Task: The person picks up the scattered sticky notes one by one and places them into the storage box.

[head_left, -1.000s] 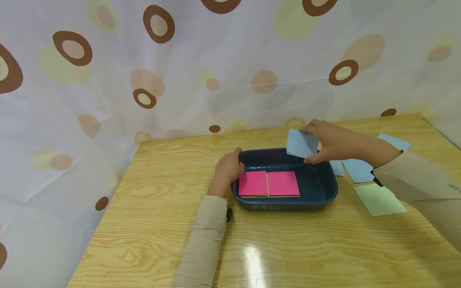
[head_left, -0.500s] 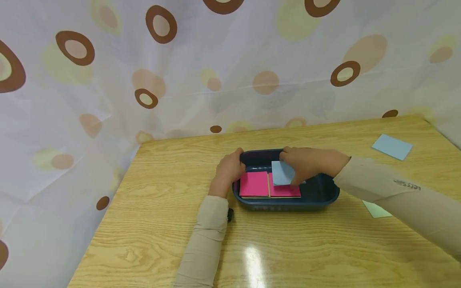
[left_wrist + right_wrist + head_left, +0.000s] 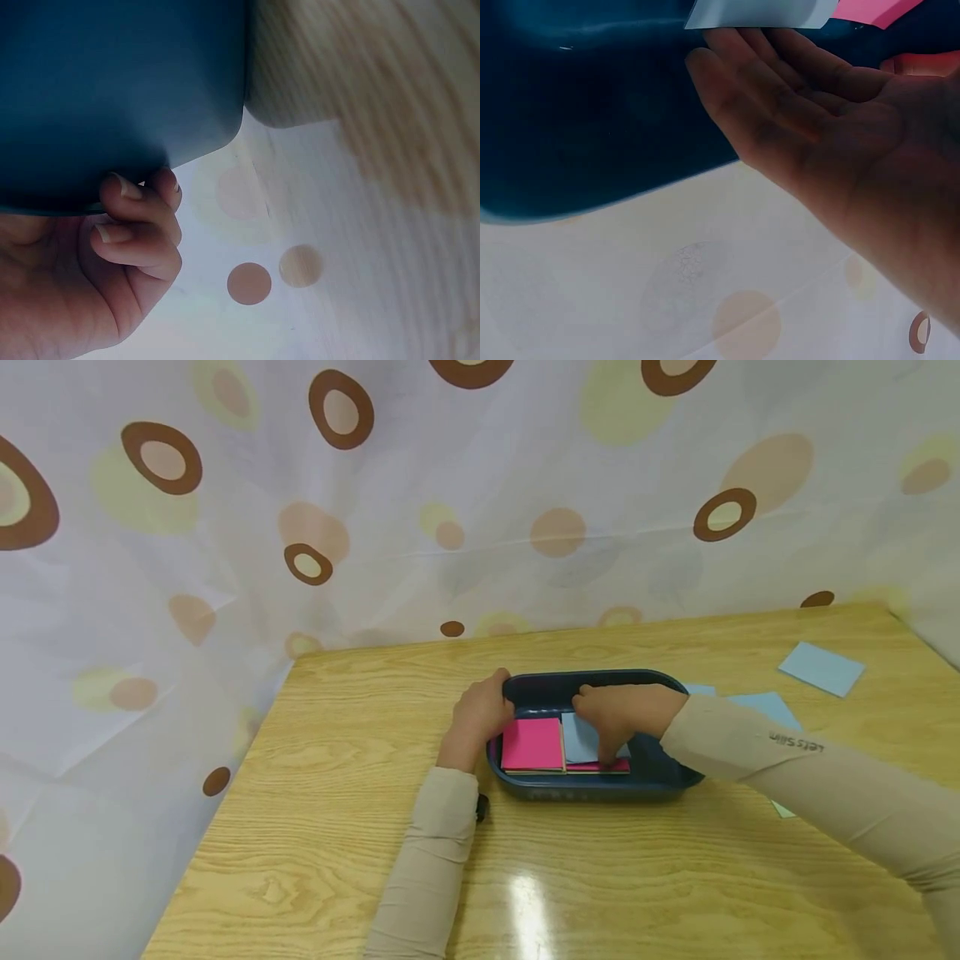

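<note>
My left hand [image 3: 478, 712] grips the left end of a dark blue plastic bin [image 3: 577, 790]. In the left wrist view, its curled fingers [image 3: 139, 244] lap over the rim. Inside the bin, two stacks of square paper, pink on top, lie side by side; the left pink stack [image 3: 531, 745] is fully exposed. My right hand [image 3: 626, 714] reaches into the bin and holds a light blue paper square [image 3: 576, 742] between thumb and fingers, right over the right pink stack. That stack shows only along its near edge. Whether the blue piece is one sheet or several cannot be told.
Right of the bin lie more light blue papers [image 3: 767, 706], partly behind the right sleeve, and another blue paper [image 3: 822, 669] farther back. A pale green paper [image 3: 782, 810] peeks out below that sleeve. A patterned curtain [image 3: 480, 485] hangs behind the wooden table [image 3: 337, 827].
My right hand has carried the blue paper from above the bin's back right rim leftward and down onto the right pink stack. My left hand keeps its grip on the bin.
</note>
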Motion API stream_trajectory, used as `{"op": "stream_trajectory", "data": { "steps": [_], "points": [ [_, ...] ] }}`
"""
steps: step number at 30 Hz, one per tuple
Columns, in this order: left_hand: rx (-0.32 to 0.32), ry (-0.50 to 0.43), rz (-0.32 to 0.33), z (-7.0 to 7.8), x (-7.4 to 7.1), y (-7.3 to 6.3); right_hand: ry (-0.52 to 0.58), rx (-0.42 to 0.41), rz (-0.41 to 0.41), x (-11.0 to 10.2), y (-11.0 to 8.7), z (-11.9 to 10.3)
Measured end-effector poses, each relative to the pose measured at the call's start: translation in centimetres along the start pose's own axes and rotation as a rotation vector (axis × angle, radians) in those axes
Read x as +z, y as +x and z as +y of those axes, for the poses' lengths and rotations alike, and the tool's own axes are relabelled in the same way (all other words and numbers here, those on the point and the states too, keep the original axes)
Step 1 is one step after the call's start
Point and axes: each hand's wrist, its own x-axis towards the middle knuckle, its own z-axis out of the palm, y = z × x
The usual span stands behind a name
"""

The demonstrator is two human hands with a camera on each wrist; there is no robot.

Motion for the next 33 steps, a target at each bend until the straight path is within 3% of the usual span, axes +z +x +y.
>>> {"op": "stream_trajectory", "data": {
  "steps": [19, 33],
  "points": [
    [-0.004, 0.004, 0.009, 0.2, 0.1, 0.0, -0.037, -0.005, -0.017, 0.7, 0.5, -0.8],
    [0.002, 0.01, 0.015, 0.2, 0.0, -0.2, -0.087, 0.039, -0.018, 0.8, 0.7, -1.5]
  ]
}}
